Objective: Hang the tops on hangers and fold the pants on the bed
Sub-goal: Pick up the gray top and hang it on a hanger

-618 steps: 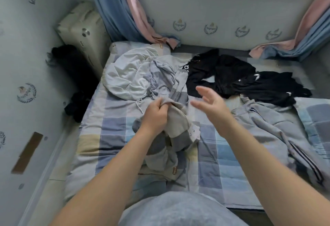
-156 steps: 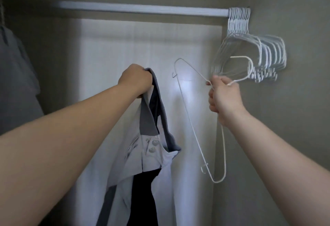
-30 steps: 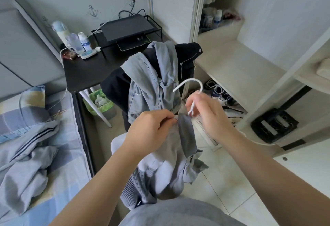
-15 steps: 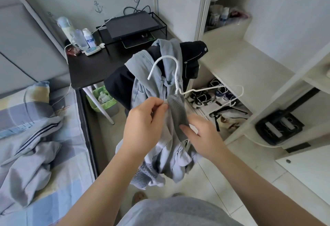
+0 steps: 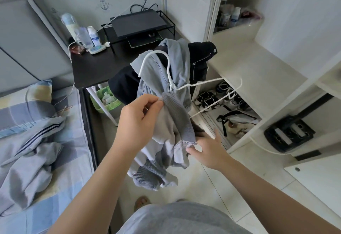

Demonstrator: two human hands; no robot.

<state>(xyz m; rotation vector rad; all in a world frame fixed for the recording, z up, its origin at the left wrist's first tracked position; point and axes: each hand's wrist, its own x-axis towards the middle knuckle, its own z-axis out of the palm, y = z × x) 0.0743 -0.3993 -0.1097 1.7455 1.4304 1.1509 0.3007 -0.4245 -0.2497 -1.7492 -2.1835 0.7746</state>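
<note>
I hold a light grey top [image 5: 166, 147] with a darker ribbed collar in front of me, above the floor. My left hand [image 5: 137, 123] pinches the collar at its upper end. A white wire hanger [image 5: 186, 84] pokes up out of the collar, its hook at the top and one arm reaching right. My right hand [image 5: 208, 150] pinches the top's front edge by the zipper end, lower down. Grey striped pants [image 5: 29, 152] lie crumpled on the checked bed [image 5: 60, 184] at left.
A chair behind the top carries a denim jacket [image 5: 162, 74] and a black jacket [image 5: 201, 62]. Behind it stands a black desk [image 5: 92, 67] with bottles and a laptop stand. The open wardrobe [image 5: 254, 74] with shoes is at right. A green bin [image 5: 105, 100] sits under the desk.
My right hand has let go of the hanger's neck and slid down to the top's zipper edge. The hanger has gone into the collar and now stands with its hook up.
</note>
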